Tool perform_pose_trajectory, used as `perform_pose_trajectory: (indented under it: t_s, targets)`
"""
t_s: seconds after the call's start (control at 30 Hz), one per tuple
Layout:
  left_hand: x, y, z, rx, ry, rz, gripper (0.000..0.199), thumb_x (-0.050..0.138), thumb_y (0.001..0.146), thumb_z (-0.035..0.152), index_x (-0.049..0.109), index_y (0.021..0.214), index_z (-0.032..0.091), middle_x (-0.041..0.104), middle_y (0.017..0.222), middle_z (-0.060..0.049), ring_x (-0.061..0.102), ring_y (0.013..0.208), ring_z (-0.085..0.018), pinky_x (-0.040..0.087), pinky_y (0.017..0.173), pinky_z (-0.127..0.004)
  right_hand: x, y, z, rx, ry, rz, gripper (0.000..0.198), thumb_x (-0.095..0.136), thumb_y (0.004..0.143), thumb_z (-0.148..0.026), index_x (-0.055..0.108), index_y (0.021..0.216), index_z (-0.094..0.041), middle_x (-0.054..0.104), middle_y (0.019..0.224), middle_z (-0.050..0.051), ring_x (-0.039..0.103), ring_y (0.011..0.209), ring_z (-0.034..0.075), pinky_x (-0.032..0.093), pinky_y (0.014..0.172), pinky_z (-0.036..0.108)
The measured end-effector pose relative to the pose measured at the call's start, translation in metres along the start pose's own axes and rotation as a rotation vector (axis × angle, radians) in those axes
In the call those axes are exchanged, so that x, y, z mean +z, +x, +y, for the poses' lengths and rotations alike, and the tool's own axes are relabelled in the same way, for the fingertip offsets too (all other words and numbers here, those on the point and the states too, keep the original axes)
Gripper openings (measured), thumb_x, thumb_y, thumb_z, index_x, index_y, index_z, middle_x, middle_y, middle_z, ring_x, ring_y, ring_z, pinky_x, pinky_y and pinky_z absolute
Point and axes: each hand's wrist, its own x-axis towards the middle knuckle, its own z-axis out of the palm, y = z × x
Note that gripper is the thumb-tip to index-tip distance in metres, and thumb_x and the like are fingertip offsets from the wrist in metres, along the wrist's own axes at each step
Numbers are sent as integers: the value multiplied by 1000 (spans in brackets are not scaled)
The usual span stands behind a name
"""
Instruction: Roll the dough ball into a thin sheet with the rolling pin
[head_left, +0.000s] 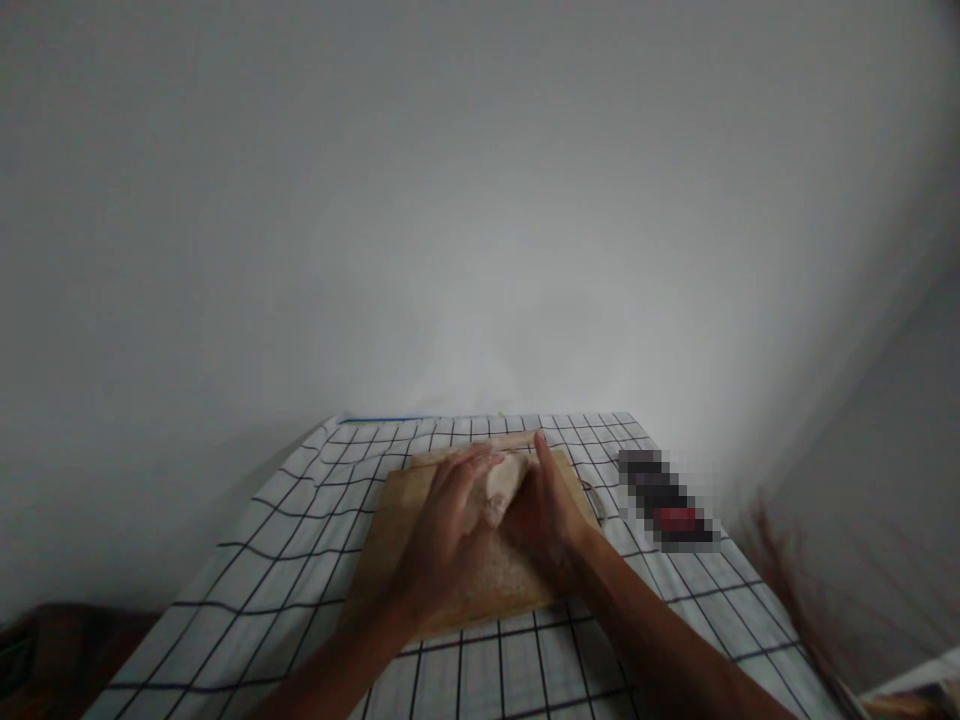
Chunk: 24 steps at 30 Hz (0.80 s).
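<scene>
dough [504, 485] between hands [448, 505] [553, 505], rolling pin [514, 440] beyond, wooden board [396, 505] beneath

No text, number or sign can be read (the dark object [667, 500] is pixelated).

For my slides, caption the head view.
Left hand and right hand cup a pale doughy lump over a wooden board on checked cloth.

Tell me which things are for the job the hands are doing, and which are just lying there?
For the job:
- pale lump, between the left hand and right hand
- wooden board, below them
- pale stick behind the hands, probably

Probably just there:
- dark-and-red thing right of the board, too blurred to name
- checked cloth, covering the table
</scene>
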Motion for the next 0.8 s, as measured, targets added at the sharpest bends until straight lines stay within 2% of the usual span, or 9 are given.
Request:
perform_pose_trajectory:
  t_s: [0.07, 0.1, 0.17, 0.23, 0.33, 0.47, 0.57, 0.67, 0.8]
  targets:
    - [2, 0, -4, 66, 91, -20, 44, 63, 88, 33, 58, 132, 26, 49, 146, -7, 39, 138, -29, 29, 117, -47, 10, -11, -1, 78, 158, -142, 63, 41, 89, -75, 68, 102, -20, 71, 98, 8, 66, 93, 22, 52, 80, 34]
    - [2, 2, -7, 45, 108, -4, 48, 66, 86, 34, 57, 132, 26, 47, 148, -7, 38, 139, -30, 29, 117, -47, 13, -16, -3, 95, 196, -195, 64, 40, 90, -75, 68, 106, -20, 70, 106, 8, 64, 100, 21, 51, 87, 33]
    - [-3, 8, -15, -82, 59, 82, 52, 71, 82, 36, 57, 131, 25, 51, 144, -9, 45, 134, -31, 36, 112, -47, 17, -22, -8, 118, 216, -265, 64, 41, 90, -74, 68, 109, -20, 68, 114, 9, 63, 106, 20, 48, 94, 33]
    - [-11, 14, -23, -267, -112, 163, 53, 72, 82, 39, 56, 130, 23, 60, 131, -11, 58, 119, -29, 47, 100, -44, 15, -23, -13, 156, 143, -312, 62, 44, 91, -72, 68, 113, -19, 68, 115, 9, 64, 104, 20, 48, 94, 35]
    - [-19, 20, -29, -476, -477, 192, 49, 75, 81, 40, 59, 122, 20, 69, 111, -10, 67, 98, -24, 53, 85, -36, 6, -17, -18, 93, -93, -229, 51, 55, 91, -62, 70, 111, -17, 72, 104, 9, 67, 91, 19, 50, 88, 35]
    - [-20, 20, -30, -590, -844, 137, 35, 83, 73, 25, 59, 98, 19, 68, 118, -9, 69, 97, -21, 54, 86, -33, -8, -7, -16, -43, -237, -21, 39, 63, 87, -53, 73, 95, -16, 73, 88, 7, 66, 74, 16, 50, 76, 30]
    - [-19, 17, -26, -639, -923, 107, 37, 83, 73, 20, 56, 97, 22, 68, 114, -5, 69, 86, -15, 54, 67, -22, -13, -3, -13, -50, -223, -4, 36, 66, 84, -51, 72, 89, -16, 72, 83, 6, 64, 71, 14, 49, 72, 28]
    - [-21, 17, -21, -727, -935, 62, 39, 82, 76, 25, 59, 107, 24, 67, 92, 1, 62, 64, -7, 43, 47, -12, -14, -1, -11, -62, -215, -8, 35, 69, 82, -50, 71, 89, -16, 71, 84, 4, 63, 70, 13, 48, 72, 27]
    - [-23, 20, -14, -897, -1033, -11, 30, 74, 82, 44, 61, 92, 18, 58, 68, 4, 47, 43, -4, 34, 35, -14, -15, -1, -9, -83, -223, 30, 32, 70, 81, -48, 70, 88, -17, 69, 92, 4, 62, 71, 12, 49, 72, 26]
